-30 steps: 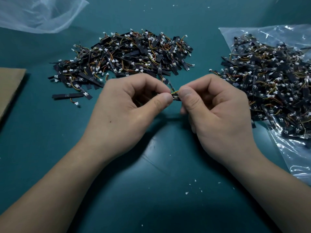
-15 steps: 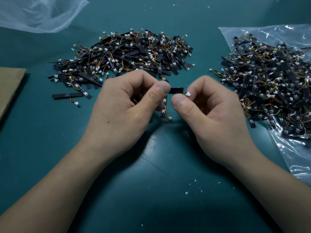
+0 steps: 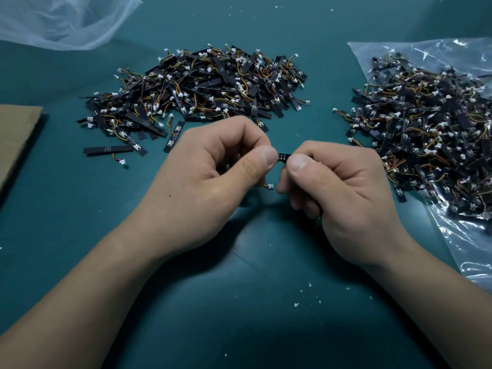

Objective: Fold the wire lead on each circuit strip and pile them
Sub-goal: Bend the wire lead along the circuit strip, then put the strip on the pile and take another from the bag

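Note:
Between my two hands a short black circuit strip [image 3: 282, 157] shows only as a small dark piece. My left hand [image 3: 213, 177] pinches one end with thumb and forefinger. My right hand [image 3: 332, 187] pinches the other end the same way. Below the strip a thin wire lead with a white connector [image 3: 269, 186] hangs down between the hands. A big pile of strips [image 3: 202, 89] lies beyond my left hand on the teal mat. A second heap of strips [image 3: 426, 129] lies at the right on a clear plastic bag [image 3: 466, 241].
A crumpled clear bag [image 3: 64, 20] lies at the back left. A brown cardboard sheet [image 3: 13, 139] sits at the left edge. A few loose strips [image 3: 111, 149] lie at the near edge of the left pile. White crumbs [image 3: 296, 304] dot the teal mat [image 3: 239, 302].
My hands have closed in on each other, so less of the strip shows between the thumbs. The right hand now pinches the strip, not the white connector, and a lead dangles below.

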`<action>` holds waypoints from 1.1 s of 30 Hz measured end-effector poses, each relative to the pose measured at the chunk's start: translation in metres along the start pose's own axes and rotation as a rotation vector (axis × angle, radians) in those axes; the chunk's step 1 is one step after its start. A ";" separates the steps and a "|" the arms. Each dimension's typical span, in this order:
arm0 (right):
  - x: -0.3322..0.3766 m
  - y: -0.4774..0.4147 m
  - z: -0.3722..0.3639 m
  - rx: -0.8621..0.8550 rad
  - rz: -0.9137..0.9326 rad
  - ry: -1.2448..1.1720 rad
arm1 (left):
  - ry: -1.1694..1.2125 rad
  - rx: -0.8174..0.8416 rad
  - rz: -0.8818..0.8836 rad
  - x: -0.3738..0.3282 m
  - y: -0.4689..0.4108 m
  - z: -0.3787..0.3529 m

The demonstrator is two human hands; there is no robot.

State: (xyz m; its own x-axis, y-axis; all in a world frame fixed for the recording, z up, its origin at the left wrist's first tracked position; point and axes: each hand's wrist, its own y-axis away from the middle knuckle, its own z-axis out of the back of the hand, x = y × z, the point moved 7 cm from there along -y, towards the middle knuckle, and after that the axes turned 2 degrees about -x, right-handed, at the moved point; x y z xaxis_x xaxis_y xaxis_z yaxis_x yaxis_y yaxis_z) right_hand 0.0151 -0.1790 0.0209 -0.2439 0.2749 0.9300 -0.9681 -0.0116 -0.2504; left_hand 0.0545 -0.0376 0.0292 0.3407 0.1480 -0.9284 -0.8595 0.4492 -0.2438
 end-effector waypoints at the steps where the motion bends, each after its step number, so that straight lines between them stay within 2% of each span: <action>1: 0.001 0.000 0.000 -0.014 0.008 -0.002 | 0.010 0.001 0.001 0.000 0.000 0.000; 8: 0.008 -0.001 0.009 -0.177 0.108 0.049 | 0.079 -0.077 0.003 0.003 -0.001 0.003; 16: 0.007 0.001 -0.006 0.111 0.109 0.084 | 0.128 0.056 0.027 0.005 0.001 -0.004; 24: 0.002 0.000 -0.001 0.060 0.070 -0.005 | 0.157 0.097 0.027 0.004 0.003 -0.007; 33: 0.001 0.001 -0.002 0.092 0.042 -0.062 | 0.115 0.092 -0.019 -0.001 0.003 -0.007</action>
State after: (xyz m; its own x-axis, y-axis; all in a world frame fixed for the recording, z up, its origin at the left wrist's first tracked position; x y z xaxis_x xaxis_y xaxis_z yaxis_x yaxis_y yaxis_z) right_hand 0.0141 -0.1764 0.0208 -0.2844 0.2120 0.9350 -0.9575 -0.1109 -0.2661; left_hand 0.0486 -0.0429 0.0276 0.3064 0.0389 -0.9511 -0.8131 0.5303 -0.2402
